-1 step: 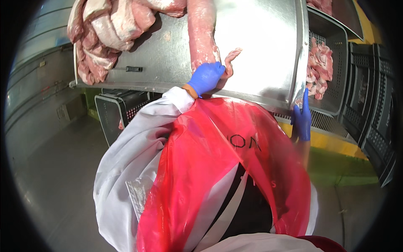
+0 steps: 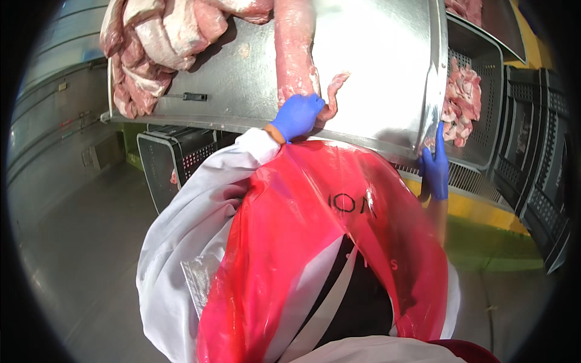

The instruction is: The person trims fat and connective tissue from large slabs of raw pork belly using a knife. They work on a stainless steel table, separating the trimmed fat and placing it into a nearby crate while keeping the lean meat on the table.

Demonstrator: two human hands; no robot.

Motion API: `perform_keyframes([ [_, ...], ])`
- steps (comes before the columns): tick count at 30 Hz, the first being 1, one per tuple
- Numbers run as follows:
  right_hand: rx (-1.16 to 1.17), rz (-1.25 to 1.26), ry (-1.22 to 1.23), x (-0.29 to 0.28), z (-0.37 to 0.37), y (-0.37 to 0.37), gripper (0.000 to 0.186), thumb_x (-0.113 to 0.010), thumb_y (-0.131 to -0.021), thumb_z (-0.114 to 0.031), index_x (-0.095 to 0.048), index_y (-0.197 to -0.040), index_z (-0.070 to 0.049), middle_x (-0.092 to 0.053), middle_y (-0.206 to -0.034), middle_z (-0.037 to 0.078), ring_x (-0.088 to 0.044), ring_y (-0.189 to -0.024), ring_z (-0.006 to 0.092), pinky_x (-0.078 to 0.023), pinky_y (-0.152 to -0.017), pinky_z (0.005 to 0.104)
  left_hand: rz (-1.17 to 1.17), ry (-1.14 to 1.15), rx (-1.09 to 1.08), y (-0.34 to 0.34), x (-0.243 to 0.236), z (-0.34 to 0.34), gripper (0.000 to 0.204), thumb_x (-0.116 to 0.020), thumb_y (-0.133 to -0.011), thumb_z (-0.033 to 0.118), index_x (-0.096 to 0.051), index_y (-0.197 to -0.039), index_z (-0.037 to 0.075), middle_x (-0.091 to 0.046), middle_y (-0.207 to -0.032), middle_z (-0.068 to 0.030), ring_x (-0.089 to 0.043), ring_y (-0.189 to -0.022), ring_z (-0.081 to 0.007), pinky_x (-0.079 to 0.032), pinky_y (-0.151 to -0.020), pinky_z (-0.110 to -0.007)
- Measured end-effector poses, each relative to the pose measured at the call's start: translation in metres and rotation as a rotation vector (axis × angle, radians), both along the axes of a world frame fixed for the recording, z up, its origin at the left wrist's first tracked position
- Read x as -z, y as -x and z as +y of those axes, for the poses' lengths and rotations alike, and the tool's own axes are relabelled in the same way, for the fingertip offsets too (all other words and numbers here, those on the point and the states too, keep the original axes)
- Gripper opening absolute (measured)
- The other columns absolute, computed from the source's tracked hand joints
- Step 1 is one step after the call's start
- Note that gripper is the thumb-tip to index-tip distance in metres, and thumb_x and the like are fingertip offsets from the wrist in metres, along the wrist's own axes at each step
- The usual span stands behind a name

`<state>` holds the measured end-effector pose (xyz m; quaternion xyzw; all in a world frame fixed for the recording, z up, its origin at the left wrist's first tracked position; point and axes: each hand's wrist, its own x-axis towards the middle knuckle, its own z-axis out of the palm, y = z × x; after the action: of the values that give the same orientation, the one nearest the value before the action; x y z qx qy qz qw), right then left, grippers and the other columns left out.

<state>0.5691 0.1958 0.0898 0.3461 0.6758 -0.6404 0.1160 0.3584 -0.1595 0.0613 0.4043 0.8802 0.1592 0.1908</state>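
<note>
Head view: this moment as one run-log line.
left hand: curled at near end of long meat piece | right hand: at right edge of metal table | dark-handled tool: lying on table

A stainless-steel table spreads beneath the left fingers and reaches to the right fingers; a hard white glare covers its top between them. Far to the left of the left fingers, a grey wall bends away, with pale bluish panels higher up. Lower on that side lies dull grey floor. Below and right of the right fingers runs a yellow strip, then a green area, perhaps painted floor, though blur makes that uncertain. Stacked black crates stand farther right.
</note>
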Motion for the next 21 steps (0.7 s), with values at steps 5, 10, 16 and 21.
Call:
perform_keyframes([
  [5, -0.469, 0.230, -0.137, 0.007, -0.031, 0.115, 0.075, -0.054, -0.097, -0.016, -0.018, -0.163, -0.025, -0.059, -0.076, 0.005, -0.056, -0.064, 0.0122, -0.050, -0.062, 0.0298, -0.157, -0.508, -0.504, -0.018, -0.052, -0.057, 0.013, -0.059, -0.085, 0.003, -0.064, -0.096, 0.002, -0.065, -0.081, -0.0086, -0.065, -0.077, -0.0228, -0.050, -0.067, -0.037],
  [10, -0.928, 0.295, -0.030, 0.010, -0.152, 0.239, 0.072, -0.054, -0.098, -0.023, -0.021, -0.162, -0.033, -0.066, -0.082, 0.010, -0.061, -0.066, 0.0171, -0.054, -0.067, 0.0344, -0.368, -0.751, -0.863, -0.014, -0.063, -0.085, 0.020, -0.058, -0.086, 0.000, -0.062, -0.105, 0.000, -0.061, -0.091, -0.0009, -0.054, -0.075, -0.0092, -0.045, -0.066, -0.025],
  [16, -1.433, 0.113, -0.032, 0.016, -0.186, 0.255, 0.073, -0.047, -0.098, -0.018, -0.016, -0.162, -0.037, -0.065, -0.078, 0.011, -0.060, -0.050, 0.0200, -0.056, -0.054, 0.0354, -0.493, -0.986, -1.058, -0.006, -0.069, -0.092, 0.021, -0.056, -0.084, -0.004, -0.063, -0.103, 0.001, -0.061, -0.083, -0.0024, -0.055, -0.070, -0.0086, -0.044, -0.062, -0.024],
  [21, -1.435, -0.022, 0.142, -0.031, -0.119, 0.209, 0.069, -0.048, -0.101, -0.024, -0.019, -0.162, -0.035, -0.053, -0.069, 0.002, -0.047, -0.044, 0.0110, -0.045, -0.044, 0.0278, -0.521, -1.000, -0.971, -0.013, -0.104, -0.078, 0.018, -0.056, -0.089, -0.002, -0.063, -0.105, 0.000, -0.062, -0.084, -0.0028, -0.055, -0.070, -0.0092, -0.044, -0.061, -0.024],
])
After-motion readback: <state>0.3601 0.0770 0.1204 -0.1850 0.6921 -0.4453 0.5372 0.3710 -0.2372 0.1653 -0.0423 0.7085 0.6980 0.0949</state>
